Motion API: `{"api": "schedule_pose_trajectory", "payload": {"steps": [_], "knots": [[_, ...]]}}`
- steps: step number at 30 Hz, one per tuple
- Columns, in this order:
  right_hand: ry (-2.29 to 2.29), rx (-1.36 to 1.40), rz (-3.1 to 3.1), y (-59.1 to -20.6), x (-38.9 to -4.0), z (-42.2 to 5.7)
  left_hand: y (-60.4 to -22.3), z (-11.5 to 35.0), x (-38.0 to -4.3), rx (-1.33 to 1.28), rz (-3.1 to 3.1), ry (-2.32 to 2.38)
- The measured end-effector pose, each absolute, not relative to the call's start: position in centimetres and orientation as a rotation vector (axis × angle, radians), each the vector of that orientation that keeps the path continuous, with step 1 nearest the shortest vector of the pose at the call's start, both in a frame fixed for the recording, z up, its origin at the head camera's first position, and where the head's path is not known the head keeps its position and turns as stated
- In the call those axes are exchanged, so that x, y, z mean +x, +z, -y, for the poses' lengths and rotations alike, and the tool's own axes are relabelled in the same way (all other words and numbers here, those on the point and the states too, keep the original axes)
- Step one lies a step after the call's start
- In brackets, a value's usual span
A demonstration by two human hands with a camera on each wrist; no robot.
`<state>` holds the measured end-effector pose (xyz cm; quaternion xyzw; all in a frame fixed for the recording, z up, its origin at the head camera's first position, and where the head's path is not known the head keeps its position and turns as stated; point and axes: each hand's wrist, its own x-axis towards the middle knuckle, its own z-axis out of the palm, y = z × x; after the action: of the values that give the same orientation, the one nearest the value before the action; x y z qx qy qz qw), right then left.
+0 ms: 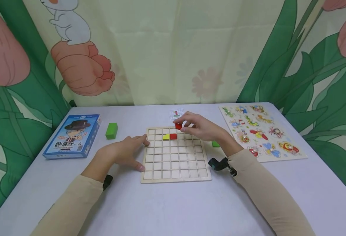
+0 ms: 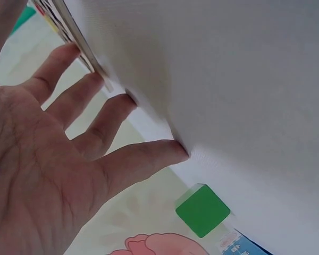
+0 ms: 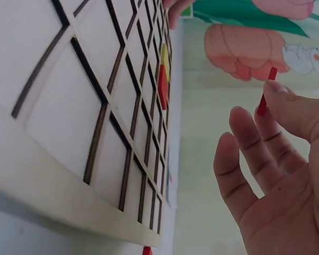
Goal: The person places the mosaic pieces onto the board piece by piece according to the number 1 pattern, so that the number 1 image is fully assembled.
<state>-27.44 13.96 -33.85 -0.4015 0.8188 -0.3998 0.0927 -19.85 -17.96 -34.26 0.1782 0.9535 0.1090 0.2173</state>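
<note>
A wooden grid board lies on the white table, a yellow tile and a red tile side by side in its upper cells. Above the board's far edge, my right hand pinches another red tile between thumb and finger; the right wrist view shows that held red tile edge-on. My left hand has its fingers spread along the board's left edge. In the left wrist view, fingertips of the left hand touch the board's side and the tabletop.
Behind the board lies a small pattern card. A green block and a blue game box stand to the left. On the right are a green piece, partly behind my right wrist, and an animal picture board.
</note>
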Motion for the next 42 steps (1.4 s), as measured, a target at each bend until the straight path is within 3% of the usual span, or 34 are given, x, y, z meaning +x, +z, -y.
{"api": "schedule_pose_trajectory", "payload": {"steps": [42], "knots": [[-0.878, -1.077, -2.443, -36.3, -27.4, -11.0, -34.4, 17.9, -20.0, 0.480, -2.626, 0.300]]}}
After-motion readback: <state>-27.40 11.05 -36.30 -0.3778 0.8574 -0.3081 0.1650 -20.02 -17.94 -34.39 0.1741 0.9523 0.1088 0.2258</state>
